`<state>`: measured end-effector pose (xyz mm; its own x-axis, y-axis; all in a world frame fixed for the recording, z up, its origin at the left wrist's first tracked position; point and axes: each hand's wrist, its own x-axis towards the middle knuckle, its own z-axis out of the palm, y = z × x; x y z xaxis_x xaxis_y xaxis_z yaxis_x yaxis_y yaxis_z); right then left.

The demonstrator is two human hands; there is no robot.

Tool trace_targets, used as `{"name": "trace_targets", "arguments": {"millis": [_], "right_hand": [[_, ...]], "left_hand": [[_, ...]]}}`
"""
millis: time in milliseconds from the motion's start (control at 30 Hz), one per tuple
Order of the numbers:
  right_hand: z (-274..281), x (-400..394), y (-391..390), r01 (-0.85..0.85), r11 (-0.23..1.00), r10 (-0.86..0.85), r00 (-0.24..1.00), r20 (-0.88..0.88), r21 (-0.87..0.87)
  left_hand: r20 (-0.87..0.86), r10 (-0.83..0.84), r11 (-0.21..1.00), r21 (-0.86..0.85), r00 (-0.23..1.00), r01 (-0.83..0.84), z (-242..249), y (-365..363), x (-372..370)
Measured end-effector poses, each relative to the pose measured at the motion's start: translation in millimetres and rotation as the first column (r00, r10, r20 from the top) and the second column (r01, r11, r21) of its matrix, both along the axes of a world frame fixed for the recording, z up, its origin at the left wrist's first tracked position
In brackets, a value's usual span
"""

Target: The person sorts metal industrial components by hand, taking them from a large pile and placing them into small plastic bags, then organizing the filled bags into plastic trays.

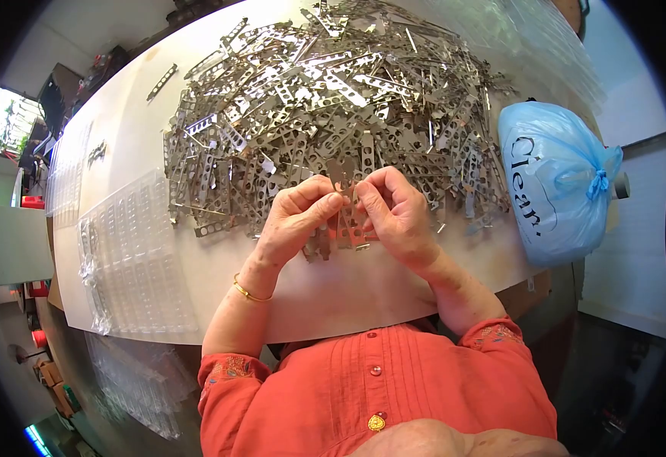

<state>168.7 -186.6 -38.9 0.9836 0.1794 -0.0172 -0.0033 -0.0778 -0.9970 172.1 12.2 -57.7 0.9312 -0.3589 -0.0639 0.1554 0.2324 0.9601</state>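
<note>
We've got our left hand (296, 217) and right hand (395, 209) pinching one metal strip (346, 221) just below the big pile (333, 107); looks like we're separating pieces, so a careful bend is probably next.

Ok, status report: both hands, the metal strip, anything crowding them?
Left hand and right hand both pinch one metal strip above the table. Big pile of strips just behind. Blue bag to the right, plastic trays left.

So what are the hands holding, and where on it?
Both hands, left hand and right hand, pinch a perforated metal strip near its upper end, fingertip grip.
</note>
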Motion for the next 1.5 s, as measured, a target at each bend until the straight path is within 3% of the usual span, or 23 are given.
{"name": "trace_targets", "arguments": {"millis": [200,300,500,667,767,933,1500], "right_hand": [[-3.3,-0.4,1.5,-0.173,0.974,0.180,0.983,-0.037,0.144],[0.2,-0.5,2.4,-0.176,0.957,0.202,0.975,-0.094,0.229],[1.6,-1.3,1.3,-0.146,0.937,0.166,0.985,-0.039,0.316],[1.2,3.0,-6.0,-0.050,0.947,0.079,0.994,-0.077,0.318],[2.0,4.1,-6.4,-0.032,0.941,0.086,0.985,-0.147,0.336],[3.3,2.4,-3.2,-0.054,0.942,0.124,0.973,-0.194,0.332],[1.6,0.9,-1.0,-0.077,0.946,0.153,0.963,-0.223,0.314]], "left_hand": [[0.049,0.026,1.000,0.015,0.998,-0.026,0.4,-0.4,-0.4],[0.016,0.005,1.000,-0.006,1.000,-0.005,1.6,1.4,0.0],[-0.069,0.021,0.999,-0.048,0.997,-0.024,0.2,0.5,-0.6],[-0.015,0.095,0.988,-0.119,0.995,-0.096,-3.7,-3.8,1.1],[-0.120,0.136,0.972,-0.178,0.983,-0.156,0.9,-2.4,1.3],[-0.194,0.019,0.972,-0.227,0.981,-0.064,1.2,2.5,3.8],[-0.231,-0.032,0.946,-0.320,0.972,-0.045,-1.3,3.6,3.3]]}}
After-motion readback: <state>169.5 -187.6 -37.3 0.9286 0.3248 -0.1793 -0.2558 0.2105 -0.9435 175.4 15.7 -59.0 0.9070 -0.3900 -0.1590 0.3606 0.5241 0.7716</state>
